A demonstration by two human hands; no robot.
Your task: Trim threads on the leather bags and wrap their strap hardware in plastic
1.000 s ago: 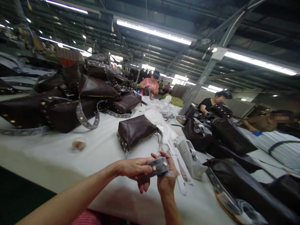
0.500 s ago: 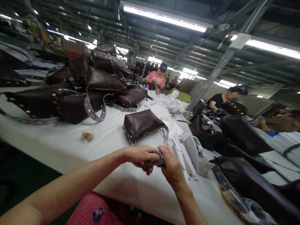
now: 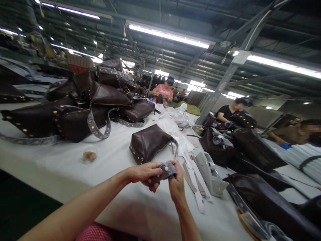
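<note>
Both hands hold a dark studded bag strap [image 3: 166, 170] wrapped in clear plastic film, just above the near side of the table. My left hand [image 3: 147, 173] is closed round its left part, thumb on top and fingertips below. Round the right end, my right hand [image 3: 176, 179] is closed too, with some of its fingers hidden. Directly behind them lies a dark brown leather handbag [image 3: 150, 142] with gold studs on its left side and a gold zip along its edge. A wrapped strap runs from the bag's right corner down toward my right hand.
Brown handbags [image 3: 107, 95] are piled at the left. A small clear dish [image 3: 89, 155] sits on the white-covered table [image 3: 62, 167]. Paper strips [image 3: 198, 187] and a grey tape dispenser [image 3: 210, 174] lie to the right, beside more bags [image 3: 265, 201]. Several people work beyond.
My right hand has turned and shifted slightly, so more of the studded strap shows between my hands. The camera view has tilted up a little. The handbag stays on the table.
</note>
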